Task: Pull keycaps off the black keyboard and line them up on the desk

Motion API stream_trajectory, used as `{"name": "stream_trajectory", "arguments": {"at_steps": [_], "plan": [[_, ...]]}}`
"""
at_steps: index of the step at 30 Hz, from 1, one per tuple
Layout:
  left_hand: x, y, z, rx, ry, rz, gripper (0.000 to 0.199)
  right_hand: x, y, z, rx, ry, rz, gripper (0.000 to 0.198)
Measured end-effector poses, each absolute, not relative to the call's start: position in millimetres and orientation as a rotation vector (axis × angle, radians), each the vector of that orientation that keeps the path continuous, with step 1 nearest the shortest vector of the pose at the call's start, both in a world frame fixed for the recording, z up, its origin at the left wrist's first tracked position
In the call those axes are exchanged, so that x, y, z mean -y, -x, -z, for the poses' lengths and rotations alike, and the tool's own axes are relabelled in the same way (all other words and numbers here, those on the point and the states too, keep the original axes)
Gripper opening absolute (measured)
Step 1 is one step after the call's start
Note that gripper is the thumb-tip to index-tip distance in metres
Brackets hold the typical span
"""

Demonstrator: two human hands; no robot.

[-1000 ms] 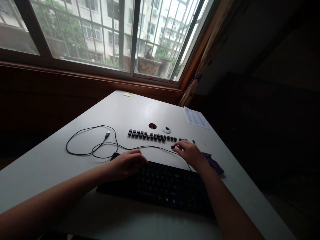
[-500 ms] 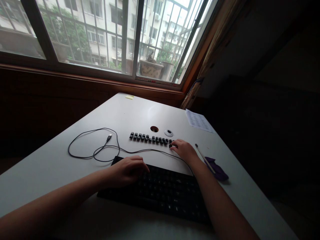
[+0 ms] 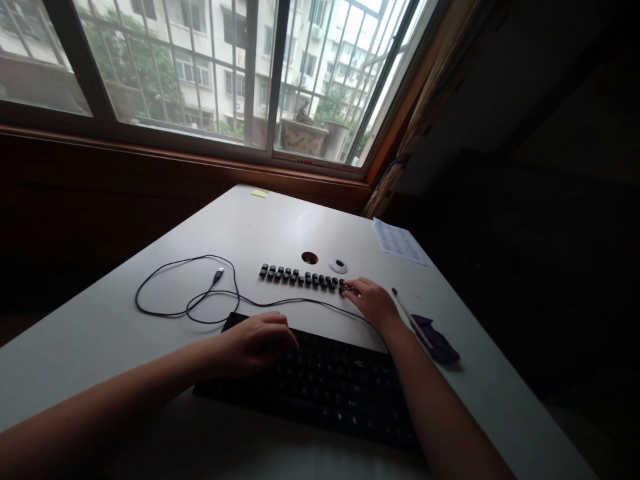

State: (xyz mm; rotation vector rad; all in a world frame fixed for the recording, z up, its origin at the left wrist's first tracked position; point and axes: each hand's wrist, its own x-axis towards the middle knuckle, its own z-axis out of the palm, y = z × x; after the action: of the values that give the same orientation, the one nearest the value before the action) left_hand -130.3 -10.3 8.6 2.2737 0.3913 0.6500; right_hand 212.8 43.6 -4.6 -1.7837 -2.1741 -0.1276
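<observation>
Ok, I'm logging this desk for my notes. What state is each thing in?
Keyboard: on the desk
Left hand: fingers curled, over the keyboard's left part
Right hand: fingertips at a keycap, grip unclear
Loose keycaps: lined up in two rows
Cable: looped
USB plug: unplugged
Desk hole: uncovered
Round cover: off, beside the hole
Purple cloth: crumpled
Thin stick: lying partly over the cloth
Paper: lying flat
Curtain: drawn aside
Window: can't tell whether shut

No text can be read. The sheet [image 3: 400,241] by the tabletop's [image 3: 100,347] far right edge bears rows of print too small to make out. Pale marks on the keyboard [image 3: 345,393] and red ones along the window frame [image 3: 309,162] are illegible; lettering on the loose keycaps [image 3: 301,279] is indistinct.
</observation>
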Motion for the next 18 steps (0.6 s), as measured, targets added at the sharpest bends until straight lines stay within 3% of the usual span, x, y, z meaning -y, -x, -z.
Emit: {"name": "stream_trajectory", "arguments": {"at_steps": [18], "plan": [[9.5, 129.4, -5.9, -0.361, -2.314, -0.656, 0.034, -43.2, -209.7, 11.5, 2.245, 1.813, 0.248, 0.027]]}}
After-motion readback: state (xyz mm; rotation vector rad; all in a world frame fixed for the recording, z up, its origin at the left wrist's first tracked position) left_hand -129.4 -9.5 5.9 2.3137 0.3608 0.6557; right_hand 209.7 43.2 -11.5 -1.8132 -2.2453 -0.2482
